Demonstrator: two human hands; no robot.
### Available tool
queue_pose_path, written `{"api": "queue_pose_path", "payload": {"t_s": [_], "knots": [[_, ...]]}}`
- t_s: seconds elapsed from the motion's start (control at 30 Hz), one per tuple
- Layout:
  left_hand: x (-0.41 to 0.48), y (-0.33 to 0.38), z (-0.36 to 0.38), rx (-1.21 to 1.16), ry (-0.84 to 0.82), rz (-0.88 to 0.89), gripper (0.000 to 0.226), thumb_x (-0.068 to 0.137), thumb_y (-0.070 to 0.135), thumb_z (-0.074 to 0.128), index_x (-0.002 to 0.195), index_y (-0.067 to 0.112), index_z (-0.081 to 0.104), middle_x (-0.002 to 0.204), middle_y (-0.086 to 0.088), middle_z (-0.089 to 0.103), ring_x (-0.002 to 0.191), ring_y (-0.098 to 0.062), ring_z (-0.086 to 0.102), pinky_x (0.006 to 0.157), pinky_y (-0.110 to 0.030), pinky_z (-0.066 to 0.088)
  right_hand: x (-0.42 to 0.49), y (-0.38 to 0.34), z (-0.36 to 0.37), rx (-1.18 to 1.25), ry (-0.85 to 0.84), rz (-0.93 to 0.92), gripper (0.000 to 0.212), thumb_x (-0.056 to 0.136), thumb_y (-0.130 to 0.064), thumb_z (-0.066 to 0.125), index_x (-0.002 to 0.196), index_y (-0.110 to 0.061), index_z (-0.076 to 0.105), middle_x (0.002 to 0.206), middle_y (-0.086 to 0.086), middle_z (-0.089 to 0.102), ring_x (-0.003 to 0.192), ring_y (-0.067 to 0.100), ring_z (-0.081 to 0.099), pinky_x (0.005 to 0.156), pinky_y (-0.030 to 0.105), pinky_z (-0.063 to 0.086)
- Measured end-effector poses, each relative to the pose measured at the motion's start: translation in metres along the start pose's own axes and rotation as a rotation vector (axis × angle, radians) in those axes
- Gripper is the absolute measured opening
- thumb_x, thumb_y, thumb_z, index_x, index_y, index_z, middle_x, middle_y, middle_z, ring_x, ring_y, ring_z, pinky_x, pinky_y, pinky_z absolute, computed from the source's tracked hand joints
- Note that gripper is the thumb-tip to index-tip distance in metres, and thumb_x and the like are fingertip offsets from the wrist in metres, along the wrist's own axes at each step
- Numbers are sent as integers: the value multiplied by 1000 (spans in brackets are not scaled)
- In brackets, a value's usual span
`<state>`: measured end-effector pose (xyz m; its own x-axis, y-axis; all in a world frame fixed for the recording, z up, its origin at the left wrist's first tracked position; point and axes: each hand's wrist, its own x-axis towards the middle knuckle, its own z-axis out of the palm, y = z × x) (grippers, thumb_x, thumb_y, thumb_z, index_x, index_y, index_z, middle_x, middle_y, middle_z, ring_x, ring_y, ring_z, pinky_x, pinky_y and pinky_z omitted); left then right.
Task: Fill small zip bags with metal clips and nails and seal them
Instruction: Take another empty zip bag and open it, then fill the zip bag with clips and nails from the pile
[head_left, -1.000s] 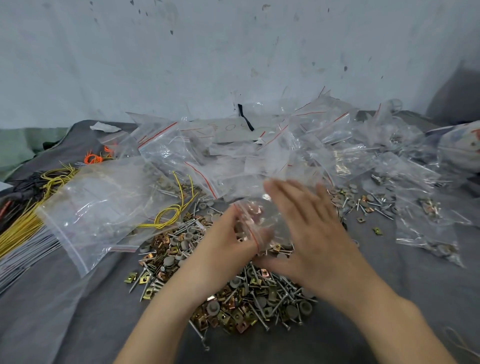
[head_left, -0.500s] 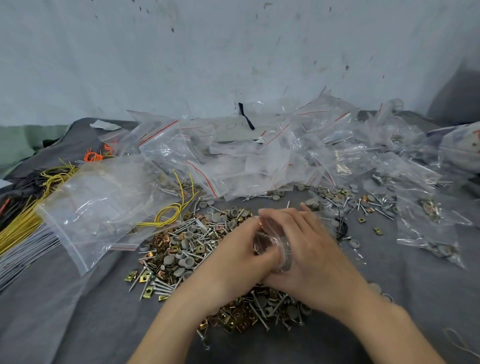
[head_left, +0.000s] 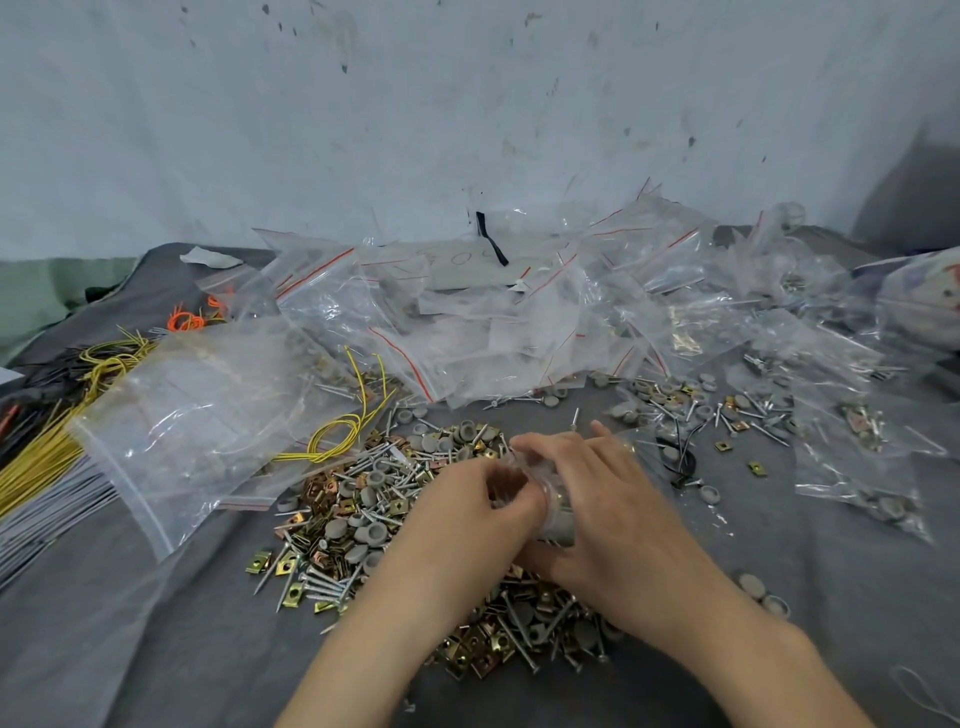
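Observation:
A small clear zip bag (head_left: 555, 506) is pinched between both hands just above a loose pile of brass clips, nails and grey caps (head_left: 358, 519) on the grey cloth. My left hand (head_left: 467, 519) grips the bag's left side with fingers curled. My right hand (head_left: 597, 499) wraps over the bag from the right and hides most of it. A grey cap shows through the plastic near my right thumb; the rest of the contents is hidden. The pile continues under my wrists toward the near edge.
A heap of small red-striped zip bags (head_left: 493, 312) lies behind the pile. A large clear bag (head_left: 202, 415) lies at the left beside yellow wires (head_left: 47, 452). Filled bags (head_left: 857, 467) and scattered nails lie at the right. A pale wall stands behind.
Both hands have come down with the small bag from in front of the bag heap to just above the pile. The bag is now folded tighter between them.

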<state>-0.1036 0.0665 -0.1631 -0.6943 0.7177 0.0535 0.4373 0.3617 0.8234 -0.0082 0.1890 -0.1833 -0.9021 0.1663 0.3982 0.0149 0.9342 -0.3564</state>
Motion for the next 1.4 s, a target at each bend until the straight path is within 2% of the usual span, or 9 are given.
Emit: {"api": "queue_pose_path", "payload": {"t_s": [0.17, 0.37, 0.53, 0.63, 0.7, 0.77, 1.0, 1.2, 1.4], "knots": [[-1, 2, 0, 6, -81, -41, 23, 83, 35, 64, 104, 32, 56, 89, 17, 64, 67, 11, 56, 57, -12, 40, 3, 3, 2, -124, 35, -30, 77, 71, -47, 67, 141, -20, 49, 123, -4, 59, 116, 15, 48, 117, 38, 20], [-1, 1, -5, 32, -110, 30, 38, 85, 31, 68, 119, 33, 51, 101, 18, 62, 85, 10, 58, 70, -8, 45, 0, 3, -5, -38, -7, -19, 67, 77, -55, 53, 136, -24, 52, 131, -8, 53, 125, 11, 48, 121, 43, 23], [-1, 2, -12, -62, -185, 90, 20, 91, 25, 61, 109, 32, 62, 95, 8, 69, 68, -4, 63, 63, -22, 52, -1, 7, -4, -31, 29, 5, 55, 85, -49, 56, 133, -24, 51, 126, -14, 60, 118, 2, 54, 119, 38, 30], [11, -9, -26, -60, -61, 41, 14, 96, 30, 57, 104, 34, 68, 87, 13, 69, 53, 6, 54, 50, -11, 42, 0, 12, -5, -61, 109, 49, 51, 87, -55, 59, 129, -25, 55, 119, -14, 64, 112, -1, 51, 112, 27, 30], [27, -19, -33, 123, 110, 17, 17, 97, 30, 54, 108, 30, 67, 95, 13, 69, 66, 6, 59, 60, -14, 47, 0, 16, -7, -71, 102, 102, 59, 86, -65, 53, 134, -31, 49, 124, -18, 61, 116, -3, 48, 110, 20, 25], [44, -28, -35, 352, 193, -16, 24, 99, 30, 50, 118, 25, 62, 113, 4, 67, 98, -9, 63, 86, -32, 52, -1, 20, -8, -75, 67, 141, 68, 84, -72, 45, 141, -35, 42, 131, -21, 57, 121, -6, 42, 110, 19, 19], [80, -44, -13, 702, 23, -121, 54, 97, 59, 36, 143, 31, 41, 150, -3, 42, 138, -31, 34, 109, -48, 31, 2, 36, -11, -15, 95, 203, 69, 83, -72, 46, 143, -40, 35, 127, -27, 52, 112, -19, 27, 107, 19, 20], [87, -34, 4, 881, -27, -68, 52, 95, 63, 38, 134, 30, 49, 141, -2, 44, 131, -35, 35, 106, -48, 32, 5, 47, -16, 25, 134, 236, 68, 85, -70, 49, 144, -41, 33, 130, -24, 55, 105, -24, 14, 103, 23, 23], [84, -29, -1, 825, -54, -23, 28, 98, 40, 48, 123, 28, 53, 128, 0, 54, 119, -31, 49, 99, -47, 44, 8, 47, -16, 33, 156, 254, 61, 86, -72, 48, 139, -50, 26, 126, -30, 51, 105, -23, 16, 101, 26, 27]]}}
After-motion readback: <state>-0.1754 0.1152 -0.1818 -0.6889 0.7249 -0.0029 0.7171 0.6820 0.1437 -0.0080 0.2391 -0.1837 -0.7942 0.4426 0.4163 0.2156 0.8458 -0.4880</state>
